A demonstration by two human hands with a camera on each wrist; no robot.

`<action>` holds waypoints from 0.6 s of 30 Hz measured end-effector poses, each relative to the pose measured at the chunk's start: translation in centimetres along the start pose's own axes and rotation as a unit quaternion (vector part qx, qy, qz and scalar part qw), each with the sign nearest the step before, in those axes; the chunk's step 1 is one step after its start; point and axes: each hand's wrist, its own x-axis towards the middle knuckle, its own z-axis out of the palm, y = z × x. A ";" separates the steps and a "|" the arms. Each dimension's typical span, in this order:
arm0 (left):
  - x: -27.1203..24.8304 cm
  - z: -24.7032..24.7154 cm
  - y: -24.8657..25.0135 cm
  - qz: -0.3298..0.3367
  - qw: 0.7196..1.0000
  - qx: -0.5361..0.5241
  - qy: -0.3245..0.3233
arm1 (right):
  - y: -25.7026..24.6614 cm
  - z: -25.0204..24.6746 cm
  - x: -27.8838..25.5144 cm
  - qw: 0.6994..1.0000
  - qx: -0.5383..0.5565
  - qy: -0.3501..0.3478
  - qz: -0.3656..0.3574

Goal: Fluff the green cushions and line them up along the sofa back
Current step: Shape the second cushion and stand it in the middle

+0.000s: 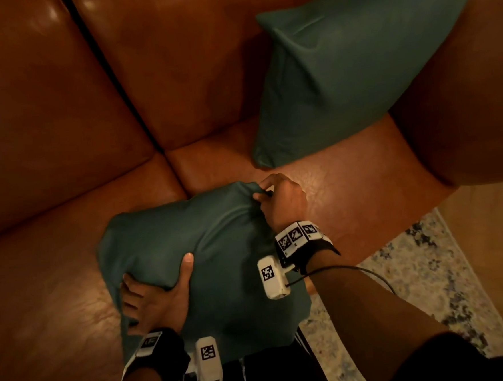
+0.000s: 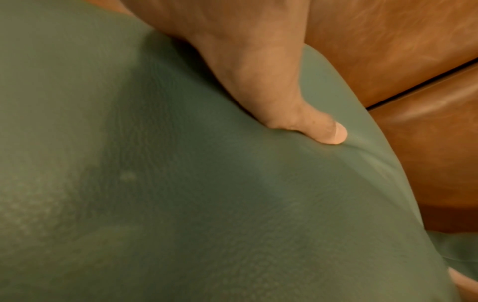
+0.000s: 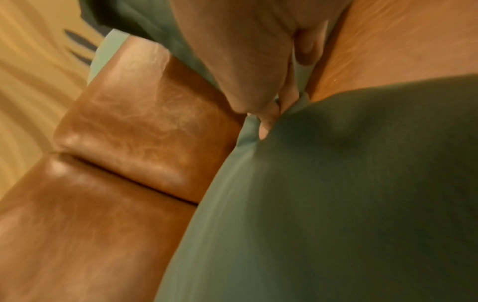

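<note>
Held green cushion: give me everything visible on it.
The held cushion is plain teal-green, smooth matte fabric, plump, creased where gripped. It sits over the front edge of the brown leather sofa seat, close to the person. The left hand grips its left edge, thumb pressed into the top face; the right hand pinches its far right corner. It lies apart from the second cushion, which leans in the sofa corner.

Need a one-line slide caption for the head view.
Both hands, left and right, grip a green cushion over the sofa seat; second cushion leans in the corner.
</note>
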 end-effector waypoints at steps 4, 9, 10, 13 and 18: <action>0.0 0.2 -0.1 -0.001 1.000 0.007 -0.002 | 0.0 -0.3 1.1 0.987 -0.123 -0.098 -0.040; -0.2 -0.2 0.0 0.003 1.000 0.006 -0.003 | 0.0 -1.6 3.4 0.991 -0.078 -0.094 -0.049; -0.3 -0.2 0.1 0.003 1.000 0.004 -0.003 | 0.1 -1.6 3.7 0.995 -0.039 -0.087 -0.030; -0.2 -0.3 0.2 -0.002 1.000 0.003 -0.010 | 0.6 -1.6 4.1 0.999 0.052 -0.015 0.004; -0.2 -0.4 0.3 -0.005 1.000 0.005 -0.014 | 1.9 -1.8 5.2 0.990 0.138 0.009 0.010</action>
